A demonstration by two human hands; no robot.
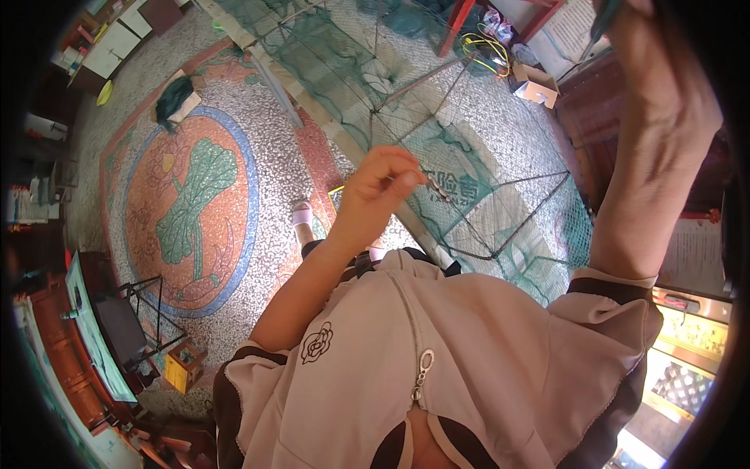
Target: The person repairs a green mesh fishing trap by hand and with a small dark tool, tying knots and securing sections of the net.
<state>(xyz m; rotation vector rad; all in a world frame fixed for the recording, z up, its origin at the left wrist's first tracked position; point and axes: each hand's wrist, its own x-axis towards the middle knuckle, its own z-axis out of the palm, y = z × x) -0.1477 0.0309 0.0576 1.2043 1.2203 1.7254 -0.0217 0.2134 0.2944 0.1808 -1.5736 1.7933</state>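
Left hand [384, 181], fingers curled | right hand [655, 59], raised, cropped | either grip: cannot tell | net [578, 230]: best kept slack, clear of rods [530, 214]

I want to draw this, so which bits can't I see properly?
In the head view:
- right hand: partly cut off by the top edge.
- left hand: anything pinched is too small to tell.
- right foot: mostly hidden by the shirt.
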